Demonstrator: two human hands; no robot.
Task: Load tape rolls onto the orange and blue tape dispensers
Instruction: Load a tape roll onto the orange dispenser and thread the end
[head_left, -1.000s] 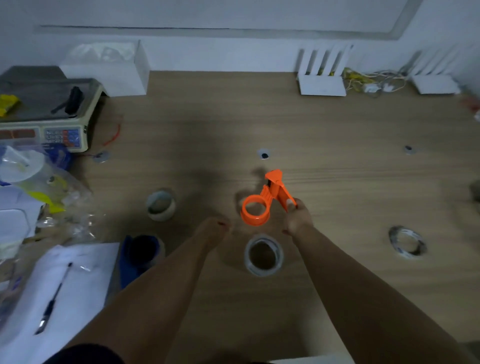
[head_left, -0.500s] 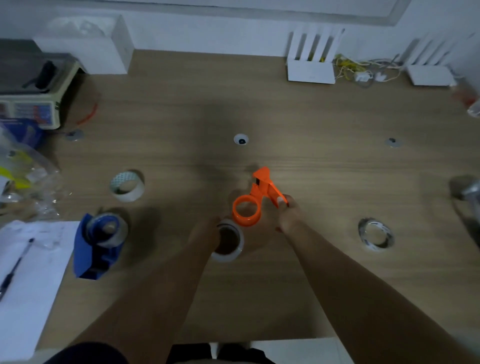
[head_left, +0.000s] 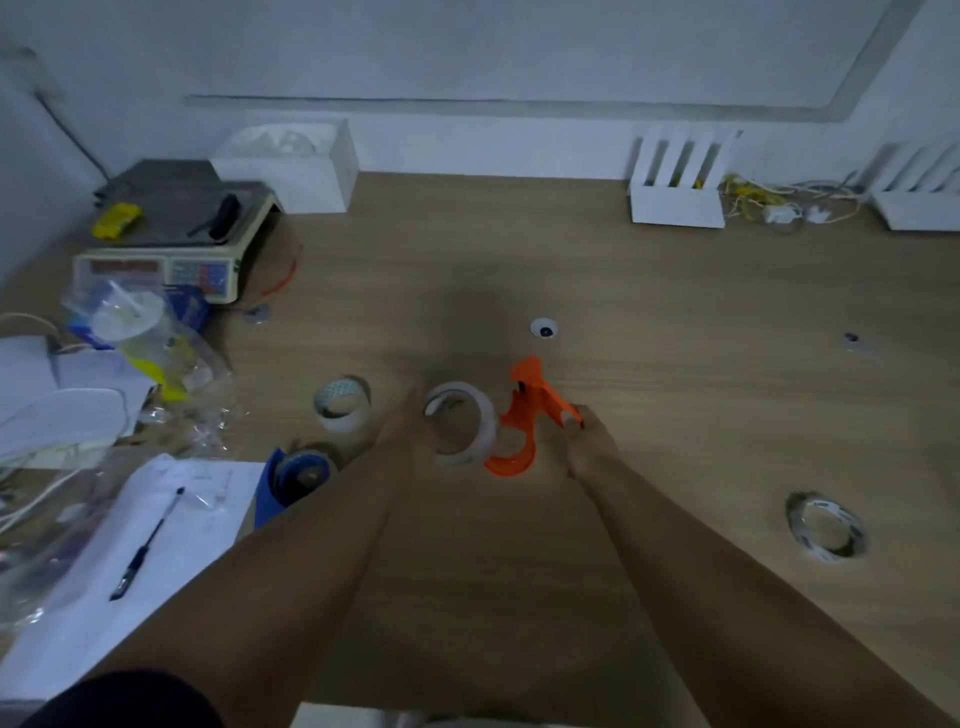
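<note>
My right hand (head_left: 589, 441) grips the handle of the orange tape dispenser (head_left: 524, 415), held just above the wooden table (head_left: 649, 322). My left hand (head_left: 408, 434) holds a whitish tape roll (head_left: 480, 415) on edge, right against the left side of the dispenser's round hub. The blue tape dispenser (head_left: 293, 478) lies on the table to the left, with a roll on its hub, partly hidden by my left forearm. A second whitish roll (head_left: 344, 405) stands left of my hands. A thin clear roll (head_left: 826, 527) lies flat at the right.
A scale (head_left: 171, 244), plastic bags (head_left: 150, 358) and papers with a pen (head_left: 148, 540) crowd the left side. White boxes (head_left: 675, 182) and cables (head_left: 779, 205) line the back wall. A small round eye-like disc (head_left: 544, 329) lies beyond the orange dispenser.
My left hand has picked the whitish roll up off the table and brought it beside the orange dispenser's hub. My right hand has kept hold of the dispenser.
</note>
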